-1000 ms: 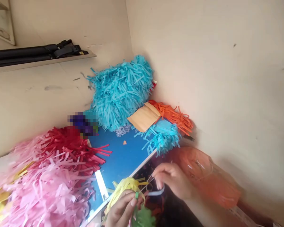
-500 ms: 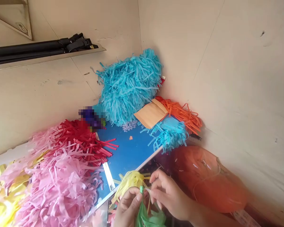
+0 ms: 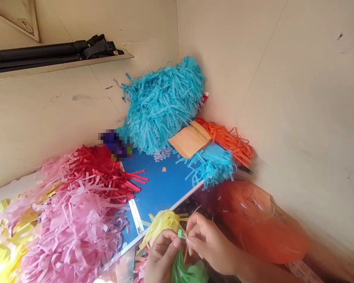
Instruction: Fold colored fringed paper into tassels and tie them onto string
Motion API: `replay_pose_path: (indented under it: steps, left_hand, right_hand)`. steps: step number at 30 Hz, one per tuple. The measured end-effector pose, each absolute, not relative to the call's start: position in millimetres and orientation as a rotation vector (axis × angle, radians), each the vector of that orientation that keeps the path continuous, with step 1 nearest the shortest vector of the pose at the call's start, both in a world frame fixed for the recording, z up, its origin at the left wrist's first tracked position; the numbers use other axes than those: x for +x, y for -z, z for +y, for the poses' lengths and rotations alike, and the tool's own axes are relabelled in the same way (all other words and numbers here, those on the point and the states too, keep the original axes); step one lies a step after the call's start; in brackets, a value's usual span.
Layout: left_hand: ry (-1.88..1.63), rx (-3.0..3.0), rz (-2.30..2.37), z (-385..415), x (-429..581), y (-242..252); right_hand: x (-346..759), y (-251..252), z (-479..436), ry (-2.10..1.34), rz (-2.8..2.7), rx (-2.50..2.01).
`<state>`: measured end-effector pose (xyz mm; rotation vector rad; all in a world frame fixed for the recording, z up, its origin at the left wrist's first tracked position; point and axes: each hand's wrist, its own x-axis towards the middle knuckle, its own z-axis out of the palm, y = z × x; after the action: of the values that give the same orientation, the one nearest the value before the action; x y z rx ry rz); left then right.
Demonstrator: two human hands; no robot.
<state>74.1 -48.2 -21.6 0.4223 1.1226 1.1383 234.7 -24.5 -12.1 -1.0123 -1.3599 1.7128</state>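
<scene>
My left hand (image 3: 163, 253) pinches a green paper tassel (image 3: 188, 273) just below its narrow folded top. The tassel's strips hang down between my hands. Close beside that top, my right hand (image 3: 208, 239) has thumb and forefinger pressed together on a thin pale string. One strand of it sticks up above the right knuckles, and the rest is partly hidden by the fingers. Just behind my hands lies a yellow paper tassel (image 3: 162, 226) at the table's edge. My right forearm reaches in from the lower right.
On the blue table (image 3: 156, 188), pink fringe (image 3: 73, 232) and red fringe (image 3: 106, 177) are heaped left. A big turquoise pile (image 3: 165, 106) leans in the wall corner. A brown envelope (image 3: 190, 139) rests by orange strips (image 3: 230, 143). An orange bag (image 3: 259, 224) stands right; a shelf (image 3: 61, 67) juts out left.
My right fingers have closed in on the string beside the tassel's top, and a strand now rises above the knuckles. The left hand keeps its pinch. The view has shifted slightly.
</scene>
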Motion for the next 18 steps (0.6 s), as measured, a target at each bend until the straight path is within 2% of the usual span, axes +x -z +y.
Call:
replay_pose_path:
  steps: [18]
  left_hand:
    - [-1.142, 0.393, 1.084, -49.5, 76.0, 20.0]
  right_hand:
    - [232.9, 9.5, -25.6, -1.748, -1.326, -1.005]
